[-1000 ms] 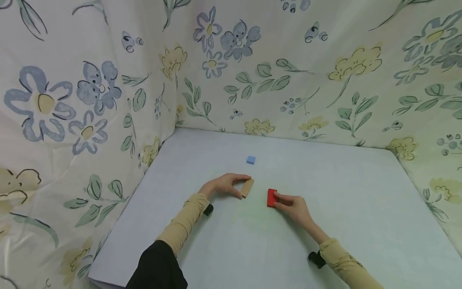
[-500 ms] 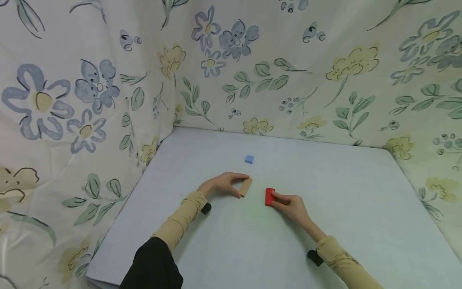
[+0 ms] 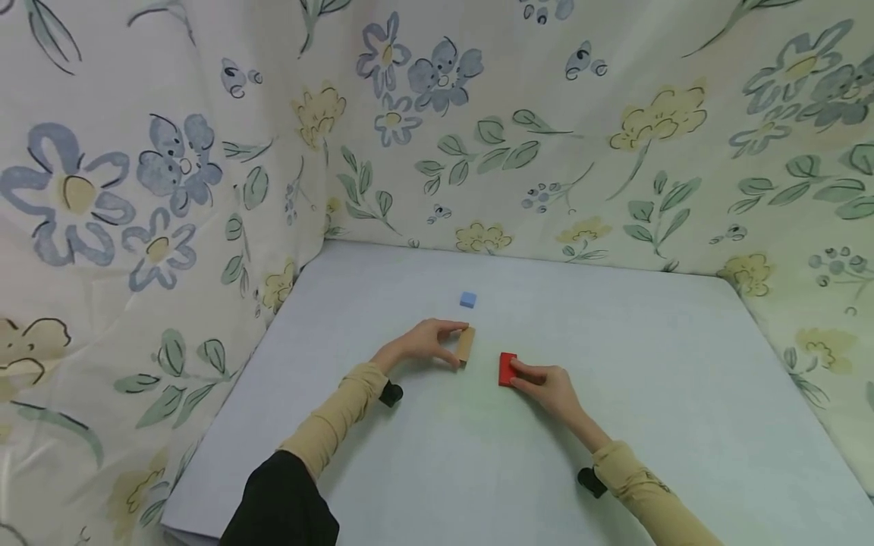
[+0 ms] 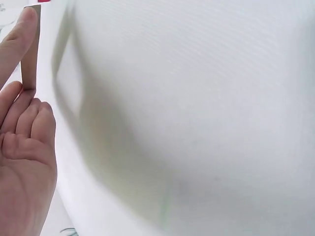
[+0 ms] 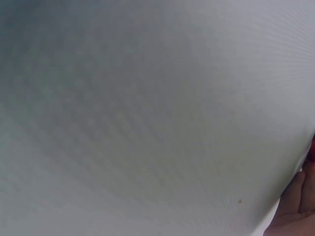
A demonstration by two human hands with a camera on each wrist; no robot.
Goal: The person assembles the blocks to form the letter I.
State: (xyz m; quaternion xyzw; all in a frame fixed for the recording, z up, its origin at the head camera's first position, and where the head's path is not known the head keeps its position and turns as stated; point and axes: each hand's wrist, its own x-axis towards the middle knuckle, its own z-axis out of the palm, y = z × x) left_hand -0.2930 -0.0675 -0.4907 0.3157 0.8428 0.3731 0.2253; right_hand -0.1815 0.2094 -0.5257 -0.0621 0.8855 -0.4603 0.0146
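Note:
My left hand (image 3: 425,341) pinches a flat, tan wooden block (image 3: 466,345) by its two ends, between thumb and fingers. In the left wrist view the block (image 4: 30,59) appears raised, its shadow falling on the white surface apart from it. To the right, my right hand (image 3: 551,389) grips a red rectangular block (image 3: 506,369) by its right side. Only a sliver of that red block (image 5: 312,150) shows at the edge of the right wrist view. Behind the tan block lies a small blue block (image 3: 468,299), touched by neither hand.
A white tabletop (image 3: 649,364) lies under everything. Flowered cloth (image 3: 478,167) hangs along its back, left and right sides. A black wrist camera (image 3: 591,482) sits under the right forearm, another black one (image 3: 391,393) by the left wrist.
My left hand has raised the tan block slightly and turned it a little more upright in view. My right hand and the red block hold about the same place; the head view has shifted slightly.

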